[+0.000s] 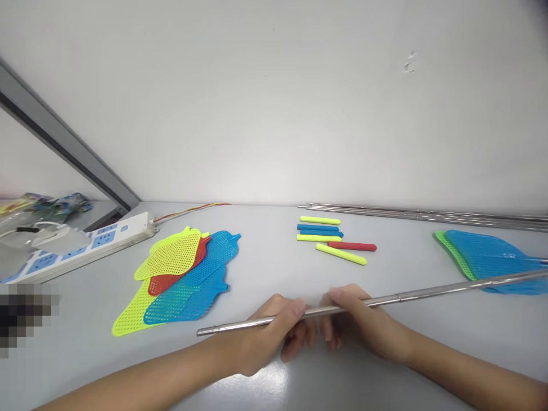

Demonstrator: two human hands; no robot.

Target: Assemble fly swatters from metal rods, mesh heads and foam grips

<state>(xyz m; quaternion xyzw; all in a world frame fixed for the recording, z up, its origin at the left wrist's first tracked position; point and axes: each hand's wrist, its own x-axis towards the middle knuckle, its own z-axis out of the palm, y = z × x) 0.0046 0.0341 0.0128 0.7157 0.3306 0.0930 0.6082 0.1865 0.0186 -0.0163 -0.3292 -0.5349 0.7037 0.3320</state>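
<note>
Hands close on a long, slim, silvery metal rod (398, 297), which lies aslant above the smooth grey tabletop (274, 251), its near end towards the left. The left hand (268, 341) pinches it with the thumb on top and fingers curled beneath; the right hand (363, 326) grips it likewise just beside, probably because two close holds steady a thin shaft against rolling. Farther right the rod crosses in front of a blue mesh plastic paddle (492, 260) overlapping a green mesh paddle (447, 245); whether it touches them I cannot tell. Beyond the hands lie slender yellow, blue and red plastic sticks (353, 246), mostly side by side, perhaps for easy picking. Yellow, red and blue perforated paddles (171, 260) overlap at left, seemingly to save room, and thin metal rods (406, 214) lie along the white wall (274, 114), likely out of the way.
</note>
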